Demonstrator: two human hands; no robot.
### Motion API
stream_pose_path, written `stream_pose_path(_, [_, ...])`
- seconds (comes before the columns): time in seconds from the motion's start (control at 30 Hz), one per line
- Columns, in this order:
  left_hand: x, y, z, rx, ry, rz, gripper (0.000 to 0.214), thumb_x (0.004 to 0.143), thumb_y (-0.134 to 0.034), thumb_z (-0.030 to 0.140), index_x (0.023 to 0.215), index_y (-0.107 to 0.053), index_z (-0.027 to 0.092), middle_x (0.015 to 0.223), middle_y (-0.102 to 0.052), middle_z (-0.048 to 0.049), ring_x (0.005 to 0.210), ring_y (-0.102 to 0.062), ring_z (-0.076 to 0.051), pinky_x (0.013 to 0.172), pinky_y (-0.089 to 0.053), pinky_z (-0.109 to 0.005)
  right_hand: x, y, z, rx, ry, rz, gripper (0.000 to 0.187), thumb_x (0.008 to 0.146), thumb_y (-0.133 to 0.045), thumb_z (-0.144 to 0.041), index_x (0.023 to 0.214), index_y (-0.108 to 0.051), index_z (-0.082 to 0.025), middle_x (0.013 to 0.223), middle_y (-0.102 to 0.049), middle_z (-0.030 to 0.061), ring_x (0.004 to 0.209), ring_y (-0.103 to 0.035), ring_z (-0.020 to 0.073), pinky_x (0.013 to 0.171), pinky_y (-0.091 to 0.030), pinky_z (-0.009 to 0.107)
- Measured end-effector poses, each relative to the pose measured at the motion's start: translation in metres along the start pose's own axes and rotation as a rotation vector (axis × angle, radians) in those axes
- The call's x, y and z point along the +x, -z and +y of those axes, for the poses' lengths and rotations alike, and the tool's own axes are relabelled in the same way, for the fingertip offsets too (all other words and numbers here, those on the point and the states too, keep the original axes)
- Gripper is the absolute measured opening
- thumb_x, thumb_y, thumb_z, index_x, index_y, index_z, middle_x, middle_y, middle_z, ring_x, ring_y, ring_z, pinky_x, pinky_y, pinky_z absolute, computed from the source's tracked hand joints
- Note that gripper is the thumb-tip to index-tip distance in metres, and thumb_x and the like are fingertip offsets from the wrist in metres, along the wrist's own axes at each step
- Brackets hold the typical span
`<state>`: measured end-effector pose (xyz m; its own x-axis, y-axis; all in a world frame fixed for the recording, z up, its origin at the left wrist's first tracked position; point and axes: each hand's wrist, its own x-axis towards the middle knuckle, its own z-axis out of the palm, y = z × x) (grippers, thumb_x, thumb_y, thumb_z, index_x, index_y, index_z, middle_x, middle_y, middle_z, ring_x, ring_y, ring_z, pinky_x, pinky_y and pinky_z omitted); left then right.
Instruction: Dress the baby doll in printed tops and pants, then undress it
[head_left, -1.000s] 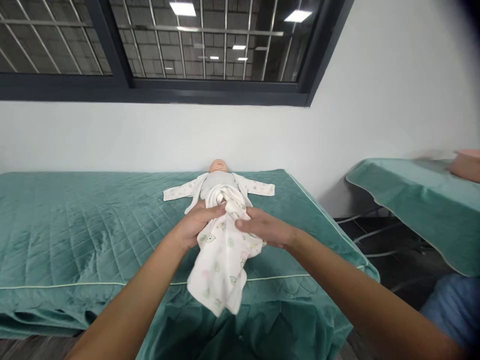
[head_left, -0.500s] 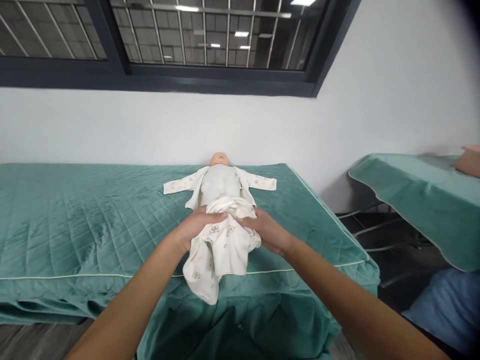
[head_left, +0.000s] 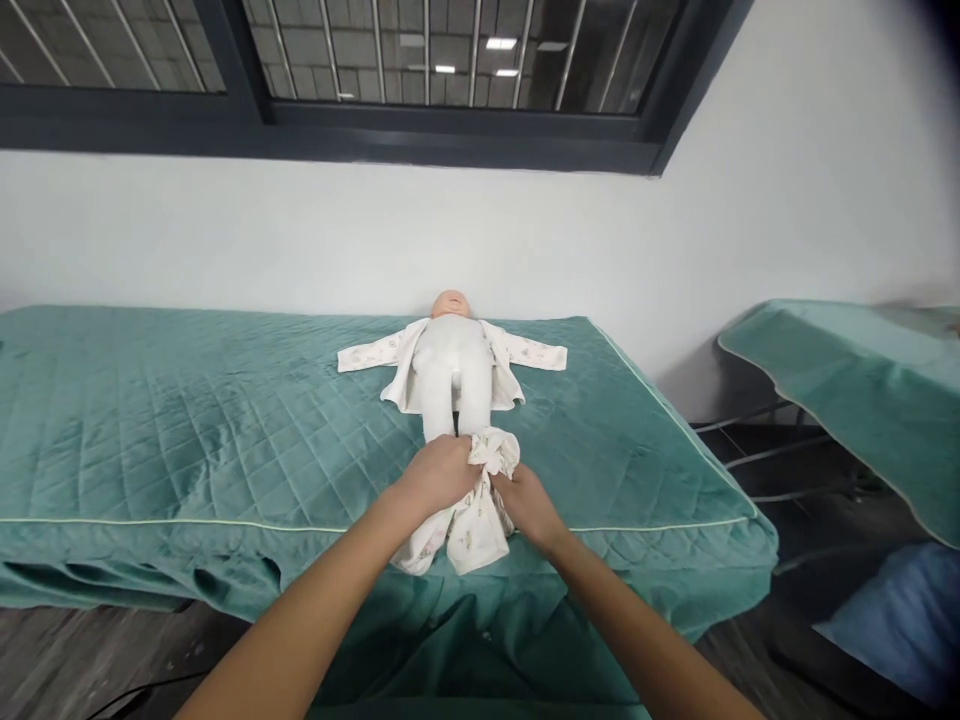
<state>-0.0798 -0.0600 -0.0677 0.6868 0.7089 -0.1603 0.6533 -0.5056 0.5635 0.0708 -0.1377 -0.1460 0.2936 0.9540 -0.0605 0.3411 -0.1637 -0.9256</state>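
Note:
A baby doll lies on its back on a green quilted bed, head toward the wall. A white printed top lies open under it, sleeves spread to both sides. Its pale legs are bare down to the shins. My left hand and my right hand are closed on bunched white printed baby trousers at the doll's feet. The trouser legs hang toward the bed's near edge. The doll's feet are hidden by the cloth and my hands.
A second green-covered bed stands to the right, with dark floor between the two. A white wall and a dark-framed window lie behind. A blue garment shows at the lower right.
The trousers have slid down from the doll's waist to its feet, baring the legs. Both my hands moved toward me with the cloth.

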Motion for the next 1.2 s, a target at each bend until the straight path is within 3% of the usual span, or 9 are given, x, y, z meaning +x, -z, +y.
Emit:
stream_pose_path(0.17, [-0.001, 0.002, -0.006, -0.177, -0.048, -0.005, 0.028, 0.092, -0.051, 0.028, 0.108, -0.071, 0.017, 0.115, -0.075, -0.0123, 0.106, -0.07, -0.028, 0.087, -0.05, -0.033, 0.005, -0.005, 0.001, 0.014, 0.074, 0.075, 0.037, 0.089, -0.052, -0.043, 0.109, -0.073, -0.019, 0.119, -0.075, 0.0109, 0.114, -0.067, 0.0307, 0.098, -0.05, 0.042])
stream_pose_path(0.33, [-0.003, 0.004, -0.009, -0.385, -0.096, -0.022, 0.028, 0.092, -0.053, 0.035, 0.107, -0.071, 0.019, 0.115, -0.075, -0.0082, 0.106, -0.069, -0.028, 0.085, -0.049, -0.032, -0.002, -0.008, 0.004, 0.099, -0.012, 0.133, 0.04, 0.088, -0.057, -0.049, 0.103, -0.074, -0.017, 0.111, -0.077, 0.0124, 0.112, -0.067, 0.0344, 0.096, -0.051, 0.046])
stream_pose_path(0.47, [-0.006, 0.007, -0.015, -0.52, -0.091, -0.043, 0.029, 0.092, -0.056, 0.038, 0.109, -0.071, 0.019, 0.115, -0.075, -0.0073, 0.107, -0.067, -0.028, 0.087, -0.049, -0.034, -0.005, -0.009, 0.004, 0.316, -0.041, 0.156, 0.037, 0.084, -0.064, -0.053, 0.097, -0.074, -0.02, 0.11, -0.077, 0.0107, 0.113, -0.067, 0.0333, 0.095, -0.053, 0.045])
stream_pose_path(0.53, [-0.007, 0.01, -0.019, -0.694, -0.102, -0.119, 0.031, 0.091, -0.061, 0.039, 0.114, -0.07, 0.02, 0.118, -0.073, -0.0075, 0.11, -0.066, -0.027, 0.089, -0.049, -0.034, -0.004, -0.007, 0.004, 0.459, -0.06, 0.157, 0.034, 0.081, -0.068, -0.051, 0.098, -0.074, -0.022, 0.106, -0.078, 0.0093, 0.106, -0.07, 0.0318, 0.091, -0.055, 0.044])
stream_pose_path(0.63, [-0.005, 0.014, -0.027, -1.056, -0.113, -0.352, 0.048, 0.08, -0.078, 0.036, 0.124, -0.066, 0.02, 0.121, -0.071, -0.009, 0.11, -0.066, -0.025, 0.089, -0.051, -0.033, 0.004, 0.0, 0.004, 0.579, -0.068, 0.149, 0.032, 0.076, -0.072, -0.045, 0.1, -0.073, -0.024, 0.099, -0.079, 0.0075, 0.095, -0.072, 0.0308, 0.084, -0.058, 0.043])
stream_pose_path(0.7, [0.001, 0.016, -0.032, -1.211, -0.072, -0.392, 0.057, 0.071, -0.087, 0.031, 0.123, -0.067, 0.02, 0.12, -0.071, -0.0094, 0.105, -0.067, -0.024, 0.088, -0.053, -0.033, 0.015, 0.005, 0.002, 0.576, -0.04, 0.155, 0.031, 0.074, -0.073, -0.042, 0.1, -0.072, -0.024, 0.099, -0.079, 0.0069, 0.092, -0.073, 0.03, 0.083, -0.058, 0.043])
stream_pose_path(0.87, [0.028, 0.02, -0.034, -1.311, 0.003, -0.112, 0.042, 0.068, -0.086, 0.026, 0.106, -0.071, 0.017, 0.101, -0.074, -0.0063, 0.088, -0.069, -0.02, 0.08, -0.052, -0.03, 0.052, 0.006, -0.008, 0.507, 0.039, 0.216, 0.027, 0.076, -0.068, -0.044, 0.095, -0.07, -0.024, 0.107, -0.077, 0.0065, 0.102, -0.071, 0.0285, 0.094, -0.055, 0.044])
stream_pose_path(1.0, [0.048, 0.029, -0.031, -1.187, -0.02, 0.094, 0.03, 0.072, -0.076, 0.023, 0.1, -0.069, 0.016, 0.085, -0.071, -0.0014, 0.075, -0.064, -0.017, 0.072, -0.048, -0.028, 0.078, 0.006, -0.01, 0.41, 0.095, 0.241, 0.03, 0.076, -0.067, -0.047, 0.094, -0.071, -0.023, 0.106, -0.077, 0.0074, 0.106, -0.069, 0.0311, 0.096, -0.054, 0.046])
stream_pose_path(1.2, [0.077, 0.041, -0.038, -0.966, -0.101, 0.241, 0.017, 0.072, -0.068, 0.021, 0.087, -0.065, 0.016, 0.078, -0.063, 0.002, 0.071, -0.055, -0.013, 0.067, -0.041, -0.023, 0.113, 0.01, 0.001, 0.317, 0.162, 0.263, 0.033, 0.077, -0.065, -0.044, 0.102, -0.071, -0.023, 0.116, -0.075, 0.0064, 0.117, -0.065, 0.0311, 0.103, -0.048, 0.047])
